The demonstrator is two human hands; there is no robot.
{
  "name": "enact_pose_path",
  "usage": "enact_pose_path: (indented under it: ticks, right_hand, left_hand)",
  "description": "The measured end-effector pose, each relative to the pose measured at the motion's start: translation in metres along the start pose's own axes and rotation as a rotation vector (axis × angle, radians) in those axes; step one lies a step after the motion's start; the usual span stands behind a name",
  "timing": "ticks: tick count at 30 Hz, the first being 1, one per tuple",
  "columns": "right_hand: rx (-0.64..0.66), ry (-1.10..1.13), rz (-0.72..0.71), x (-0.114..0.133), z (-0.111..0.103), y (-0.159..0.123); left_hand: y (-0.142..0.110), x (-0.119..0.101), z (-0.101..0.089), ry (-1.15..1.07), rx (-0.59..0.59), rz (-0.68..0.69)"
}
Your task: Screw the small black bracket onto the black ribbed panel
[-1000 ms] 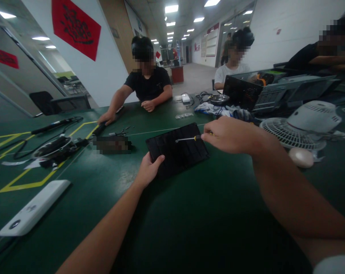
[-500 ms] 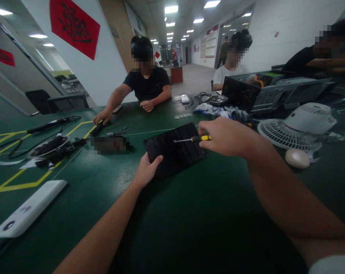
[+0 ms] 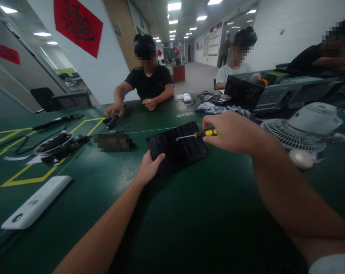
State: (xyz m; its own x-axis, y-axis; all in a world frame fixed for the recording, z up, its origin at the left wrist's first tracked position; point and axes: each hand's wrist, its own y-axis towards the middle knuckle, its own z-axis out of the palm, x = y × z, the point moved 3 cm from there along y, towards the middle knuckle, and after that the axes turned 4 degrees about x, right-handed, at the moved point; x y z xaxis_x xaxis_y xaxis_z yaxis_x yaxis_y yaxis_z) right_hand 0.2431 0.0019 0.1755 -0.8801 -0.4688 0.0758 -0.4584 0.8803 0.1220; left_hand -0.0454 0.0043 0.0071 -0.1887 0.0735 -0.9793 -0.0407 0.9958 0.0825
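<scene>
A flat black rectangular panel (image 3: pixel 186 154) is tilted over the green table, its face divided into dark segments; I cannot tell exactly what device it is. My left hand (image 3: pixel 151 165) grips its left lower edge, thumb on top and fingers hidden beneath. In my right hand (image 3: pixel 231 133) is a screwdriver (image 3: pixel 199 134) with a yellow and black handle, pinched between thumb and fingers. Its metal shaft points left across the panel, and the tip (image 3: pixel 177 139) is over the panel's middle; whether it touches the surface is unclear.
A white power strip (image 3: pixel 37 203) lies at the left. Cables and dark parts (image 3: pixel 56 146) sit behind it. To the right are a white fan (image 3: pixel 298 125) and a beige rounded object (image 3: pixel 301 158). Across the table (image 3: pixel 206 213), a co-worker's hand (image 3: pixel 114 109) holds a dark object.
The whole view has shifted slightly, moving things a little to the right. My hands keep their holds on panel and screwdriver. The co-worker's hand across the table has moved with the dark object.
</scene>
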Motion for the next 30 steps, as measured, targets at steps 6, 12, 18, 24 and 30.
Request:
enact_pose_path:
  ticks: [6, 12, 18, 24, 30]
  right_hand:
    - [0.0, 0.016, 0.016, 0.0013, 0.0024, 0.0]
    - [0.031, 0.016, 0.024, 0.0034, 0.0032, 0.0012]
    - [0.035, 0.026, 0.025, 0.0046, 0.0025, 0.0031]
    - [0.027, 0.042, 0.008, 0.0009, 0.003, 0.0054]
    - [0.009, 0.02, 0.013, 0.0028, 0.0026, 0.0047]
  left_hand:
    - [0.0012, 0.003, -0.0006, 0.012, -0.009, 0.004]
    - [-0.0002, -0.0009, 0.0003, 0.005, -0.005, -0.02]
    - [0.0017, -0.0008, -0.0013, 0.025, -0.015, 0.0]
    - [0.0037, -0.0005, 0.0005, -0.002, -0.021, 0.002]
    - [0.0013, -0.0047, 0.0023, -0.008, -0.02, -0.01]
